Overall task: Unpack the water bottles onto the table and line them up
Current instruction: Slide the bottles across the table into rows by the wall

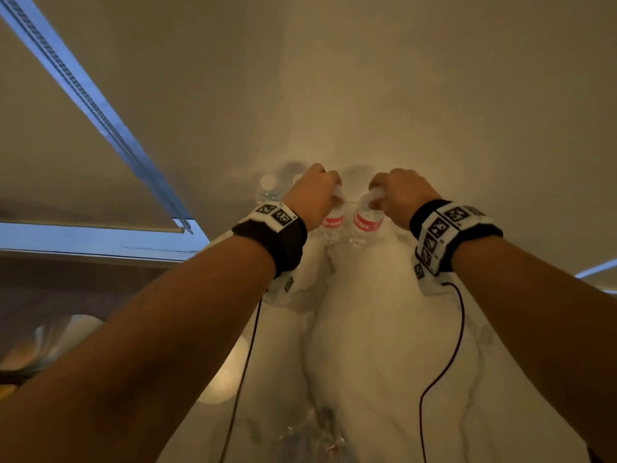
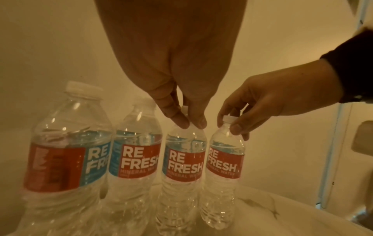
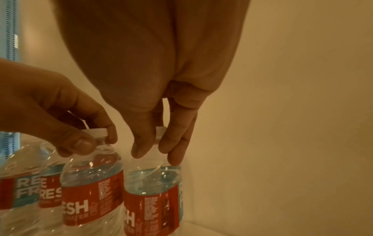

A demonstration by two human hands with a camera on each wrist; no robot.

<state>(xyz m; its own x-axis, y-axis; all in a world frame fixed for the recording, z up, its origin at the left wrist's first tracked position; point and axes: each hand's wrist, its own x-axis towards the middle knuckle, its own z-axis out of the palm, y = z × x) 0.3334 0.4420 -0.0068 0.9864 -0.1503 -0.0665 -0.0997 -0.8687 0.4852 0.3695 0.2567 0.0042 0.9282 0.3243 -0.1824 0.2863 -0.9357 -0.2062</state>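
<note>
Four clear water bottles with red and blue "REFRESH" labels stand in a row on the white marble table point(image 1: 367, 329), close to the wall. My left hand point(image 1: 335, 195) point(image 2: 190, 123) pinches the neck of the third bottle point(image 2: 184, 159) point(image 1: 334, 222) just under its white cap. My right hand point(image 1: 375, 198) point(image 3: 153, 148) pinches the neck of the fourth bottle point(image 3: 153, 191) point(image 2: 224, 159) at the row's right end. The first bottle point(image 2: 66, 151) and second bottle point(image 2: 137, 156) stand untouched to the left.
A plain wall rises right behind the row. A window with a roller blind and bead chain point(image 1: 100, 111) is at the left. A blurred clear plastic mass point(image 1: 310, 439) lies at the table's near end. Thin black cables point(image 1: 447, 362) hang from both wrists.
</note>
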